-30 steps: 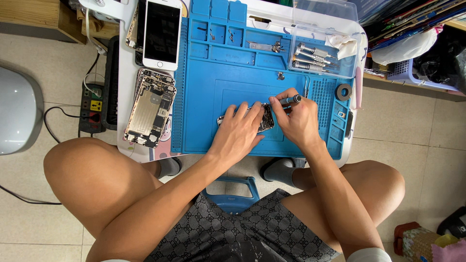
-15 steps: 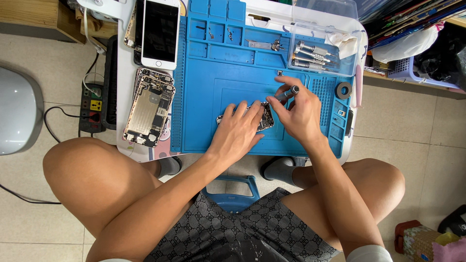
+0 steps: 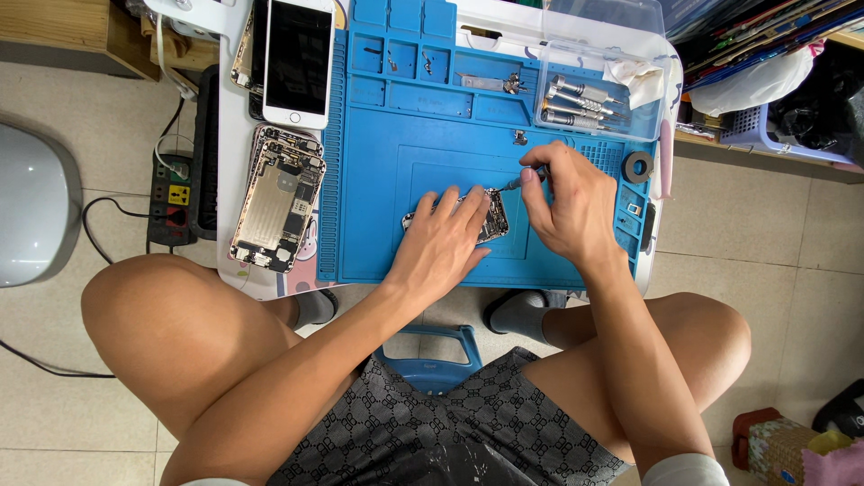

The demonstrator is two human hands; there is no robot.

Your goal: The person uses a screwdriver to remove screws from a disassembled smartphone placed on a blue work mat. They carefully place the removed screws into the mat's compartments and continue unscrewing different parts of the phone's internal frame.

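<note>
Midway, I judge: my left hand (image 3: 441, 247) presses flat on the circuit board (image 3: 490, 220), my right hand (image 3: 571, 202) pinches a small screwdriver (image 3: 520, 177) at its edge, opened phone shell (image 3: 274, 198) still waiting beside.

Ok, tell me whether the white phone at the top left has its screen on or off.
Off. The white phone lies face up beside the blue mat, and its screen is uniformly black with nothing lit.
</note>
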